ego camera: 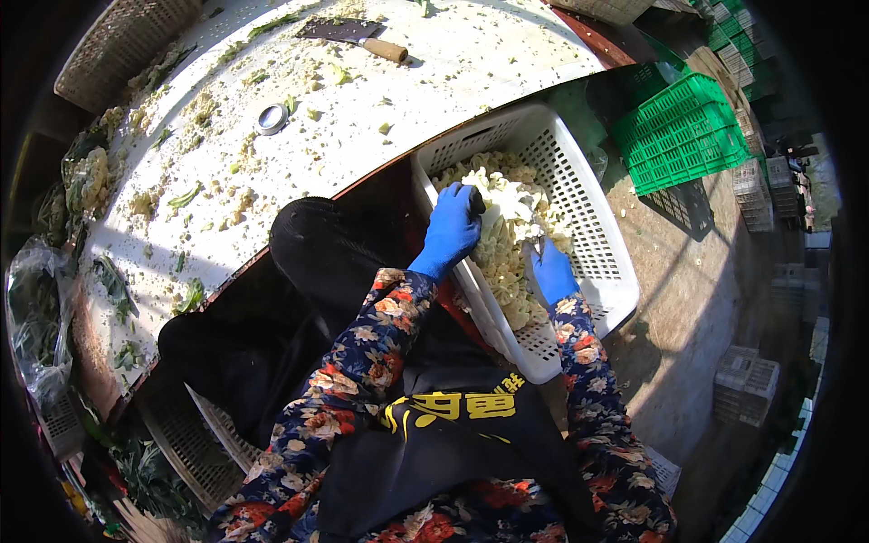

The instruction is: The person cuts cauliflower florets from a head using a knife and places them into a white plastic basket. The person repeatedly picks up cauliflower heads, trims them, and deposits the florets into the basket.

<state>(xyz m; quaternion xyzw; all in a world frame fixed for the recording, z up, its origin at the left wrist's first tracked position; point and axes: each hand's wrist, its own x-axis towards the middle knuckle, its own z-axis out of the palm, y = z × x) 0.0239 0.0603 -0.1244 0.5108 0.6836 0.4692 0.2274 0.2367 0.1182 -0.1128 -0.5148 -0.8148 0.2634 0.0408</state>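
Both hands wear blue gloves and are over a white perforated plastic crate [594,258] heaped with cut cauliflower florets [506,292]. My left hand [451,227] is closed at the side of a bright white cauliflower piece [509,200], with its fingertips curled and partly hidden. On the other side of that piece, my right hand [551,271] grips a small metal tool [538,244], perhaps a knife. Most of the tool is covered by the fingers and the florets.
Beside the crate is a white worktable [326,156] strewn with crumbs and leaf scraps. It carries a wooden-handled cleaver [383,49] and a round metal-rimmed object [272,119]. A green crate [682,132] stands on the floor to the right; a bag of leaves [41,319] hangs left.
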